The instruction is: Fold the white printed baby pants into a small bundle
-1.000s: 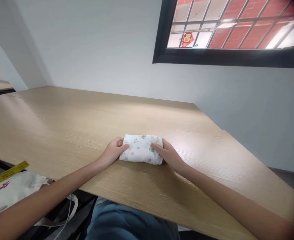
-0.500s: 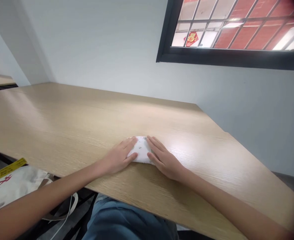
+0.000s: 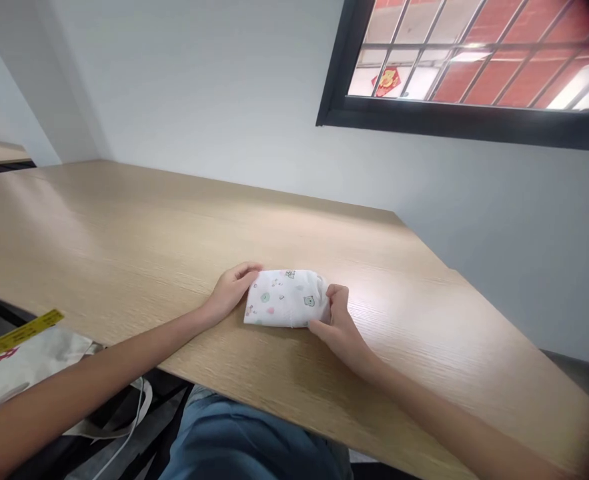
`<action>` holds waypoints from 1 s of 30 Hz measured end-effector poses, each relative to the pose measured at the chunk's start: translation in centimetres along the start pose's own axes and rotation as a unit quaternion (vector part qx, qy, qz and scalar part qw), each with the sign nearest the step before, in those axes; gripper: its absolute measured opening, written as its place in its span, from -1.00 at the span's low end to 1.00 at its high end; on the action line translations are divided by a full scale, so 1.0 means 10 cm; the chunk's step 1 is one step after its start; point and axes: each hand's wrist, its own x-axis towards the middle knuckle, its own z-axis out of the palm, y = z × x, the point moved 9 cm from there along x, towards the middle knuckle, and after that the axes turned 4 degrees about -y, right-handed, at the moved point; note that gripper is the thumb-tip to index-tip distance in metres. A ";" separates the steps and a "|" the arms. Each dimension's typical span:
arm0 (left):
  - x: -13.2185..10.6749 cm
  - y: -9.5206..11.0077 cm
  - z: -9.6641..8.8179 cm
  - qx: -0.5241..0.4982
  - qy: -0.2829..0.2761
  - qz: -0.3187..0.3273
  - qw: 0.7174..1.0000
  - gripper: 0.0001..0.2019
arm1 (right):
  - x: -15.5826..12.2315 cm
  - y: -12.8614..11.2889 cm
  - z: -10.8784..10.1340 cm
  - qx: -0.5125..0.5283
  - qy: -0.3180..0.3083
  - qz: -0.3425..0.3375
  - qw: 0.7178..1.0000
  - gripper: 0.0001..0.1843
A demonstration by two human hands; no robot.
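Observation:
A small folded white cloth (image 3: 284, 299) printed with little coloured figures lies on the wooden table (image 3: 124, 240), close to its near edge. My left hand (image 3: 231, 290) curls around the cloth's left end, fingers bent against it. My right hand (image 3: 337, 320) pinches the cloth's right end between thumb and fingers. Both forearms reach in from the bottom of the view.
A cream tote bag (image 3: 29, 363) with red lettering and a yellow ruler (image 3: 17, 333) sits below the table at the lower left. A white wall and a dark-framed window (image 3: 469, 73) stand behind the table. My lap in blue jeans (image 3: 244, 440) shows under the near edge.
Half a second ago both hands lay flat on top of the cloth, pressing it. They have since slid apart to its two ends and closed on them, uncovering the cloth.

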 end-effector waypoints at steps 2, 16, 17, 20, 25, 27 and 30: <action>-0.07 0.02 0.00 -0.017 0.001 -0.002 1.000 -0.83 | 0.11 0.07 -0.02 0.026 0.006 0.004 1.000 -0.61; -0.51 -0.03 0.16 -0.089 -0.028 -0.056 0.994 -0.81 | 0.52 -0.05 -0.18 -0.083 0.098 -0.116 0.985 -0.76; -0.51 -0.04 0.18 -0.126 -0.028 -0.065 0.989 -0.76 | 0.42 -0.19 -0.14 -0.137 0.097 -0.166 0.972 -0.77; -0.53 0.01 0.30 -0.251 -0.053 -0.092 0.962 -0.63 | 0.11 -0.48 0.24 -0.303 -0.005 -0.279 0.911 -0.64; -0.60 0.10 0.57 -0.324 -0.063 -0.128 0.935 -0.60 | -0.05 -0.53 0.60 -0.513 -0.093 -0.229 0.822 -0.36; -0.62 0.08 0.70 -0.317 -0.055 -0.143 0.936 -0.61 | -0.05 -0.51 0.61 -0.567 -0.113 -0.183 0.795 -0.52; -0.68 0.08 0.91 -0.277 -0.061 -0.162 0.945 -0.65 | -0.11 -0.51 0.51 -0.622 -0.120 -0.129 0.763 -0.61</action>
